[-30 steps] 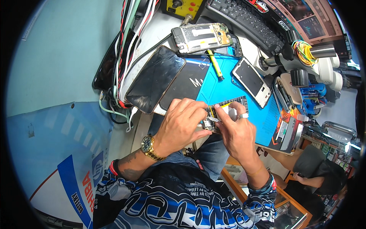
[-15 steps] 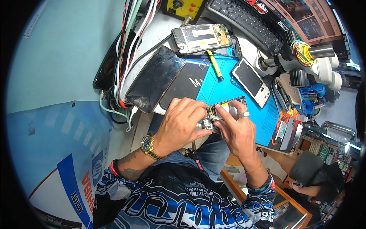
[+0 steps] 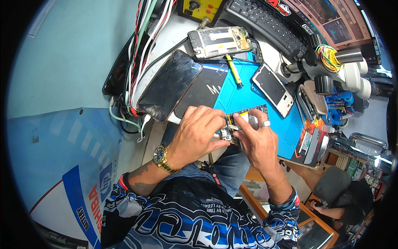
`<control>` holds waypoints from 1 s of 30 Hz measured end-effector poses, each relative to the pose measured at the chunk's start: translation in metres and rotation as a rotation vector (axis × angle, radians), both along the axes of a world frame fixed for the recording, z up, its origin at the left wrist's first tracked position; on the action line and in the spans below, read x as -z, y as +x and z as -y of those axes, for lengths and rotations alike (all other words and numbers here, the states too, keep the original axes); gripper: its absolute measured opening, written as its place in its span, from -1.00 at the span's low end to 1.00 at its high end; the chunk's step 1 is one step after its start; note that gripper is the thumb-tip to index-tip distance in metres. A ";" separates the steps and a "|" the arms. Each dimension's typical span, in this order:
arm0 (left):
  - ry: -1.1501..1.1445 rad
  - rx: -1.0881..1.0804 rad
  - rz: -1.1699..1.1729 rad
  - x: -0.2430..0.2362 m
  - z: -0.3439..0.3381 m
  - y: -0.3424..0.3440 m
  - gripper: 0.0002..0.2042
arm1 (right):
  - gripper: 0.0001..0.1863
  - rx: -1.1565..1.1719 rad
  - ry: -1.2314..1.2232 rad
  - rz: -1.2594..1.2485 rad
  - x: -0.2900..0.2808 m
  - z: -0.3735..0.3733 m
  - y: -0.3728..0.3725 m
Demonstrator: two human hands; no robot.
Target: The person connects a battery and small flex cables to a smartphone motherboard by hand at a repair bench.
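Between my two hands, at the near edge of the blue mat, is an opened phone point(image 3: 252, 119) with its inner parts and a pale battery showing. My left hand point(image 3: 200, 129) grips the phone's left end, its fingers bent over the top and the thumb below. The fingers of my right hand point(image 3: 258, 141) are bent over the middle of the phone, the fingertips pressing beside small metal parts point(image 3: 226, 133). What lies right under the fingertips is hidden.
A dark cracked phone point(image 3: 170, 85), an opened phone point(image 3: 219, 42), a yellow screwdriver point(image 3: 234, 71) and a phone frame point(image 3: 273, 89) lie beyond my hands on the blue mat point(image 3: 244, 93) and around it. A microscope stand point(image 3: 323, 85) rises at right; a person point(image 3: 338, 191) sits beyond.
My hands and the phone keep almost the same place and grip. At the lower right the other person's arm and head have shifted slightly.
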State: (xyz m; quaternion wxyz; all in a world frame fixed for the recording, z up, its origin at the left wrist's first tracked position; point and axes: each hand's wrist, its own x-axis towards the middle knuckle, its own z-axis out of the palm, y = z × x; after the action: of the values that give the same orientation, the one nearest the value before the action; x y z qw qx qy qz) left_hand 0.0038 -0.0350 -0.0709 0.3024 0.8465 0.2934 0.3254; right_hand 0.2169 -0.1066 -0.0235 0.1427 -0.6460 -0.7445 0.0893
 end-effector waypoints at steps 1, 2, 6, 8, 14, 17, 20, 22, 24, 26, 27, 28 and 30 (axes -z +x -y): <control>0.002 0.000 0.001 0.000 0.000 0.000 -0.51 | -0.50 0.001 -0.005 -0.001 -0.001 0.000 0.000; 0.000 -0.001 -0.001 0.000 0.000 0.000 -0.51 | -0.50 0.003 -0.011 -0.001 -0.002 -0.001 -0.001; 0.000 -0.001 0.002 0.000 0.000 0.000 -0.50 | -0.50 -0.006 -0.018 0.029 -0.003 -0.002 -0.001; 0.002 0.000 0.003 0.000 0.000 0.000 -0.50 | -0.49 -0.010 -0.026 0.042 -0.004 -0.002 -0.002; 0.001 0.002 -0.003 -0.001 -0.001 0.000 -0.49 | -0.50 -0.113 0.001 0.209 -0.010 -0.005 -0.007; 0.006 -0.004 -0.005 0.000 0.000 0.000 -0.50 | -0.48 -0.215 0.022 0.305 -0.011 -0.008 -0.010; 0.011 -0.017 -0.005 0.002 0.000 0.000 -0.52 | -0.47 -0.291 -0.039 0.401 -0.014 -0.010 -0.013; 0.015 -0.010 -0.003 0.001 0.000 0.000 -0.52 | -0.46 -0.312 -0.025 0.419 -0.014 -0.010 -0.012; 0.006 -0.014 -0.002 0.003 0.000 0.000 -0.52 | -0.46 -0.314 -0.014 0.390 -0.014 -0.011 -0.010; 0.005 -0.020 0.004 0.003 0.001 0.001 -0.52 | -0.46 -0.298 -0.006 0.316 -0.012 -0.012 -0.007; 0.010 -0.026 0.008 0.002 0.001 0.001 -0.52 | -0.45 -0.269 -0.005 0.250 -0.010 -0.011 -0.005; 0.015 -0.031 0.012 0.002 0.001 0.001 -0.52 | -0.45 -0.241 -0.004 0.184 -0.009 -0.011 -0.001; 0.017 -0.019 0.022 0.002 0.001 0.001 -0.51 | -0.44 -0.192 0.002 0.107 -0.007 -0.009 -0.001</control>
State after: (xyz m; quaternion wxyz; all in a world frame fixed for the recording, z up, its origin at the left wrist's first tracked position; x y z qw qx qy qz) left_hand 0.0045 -0.0359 -0.0725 0.2953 0.8426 0.2953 0.3400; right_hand 0.2157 -0.0977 -0.0162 0.0942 -0.5755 -0.8096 0.0668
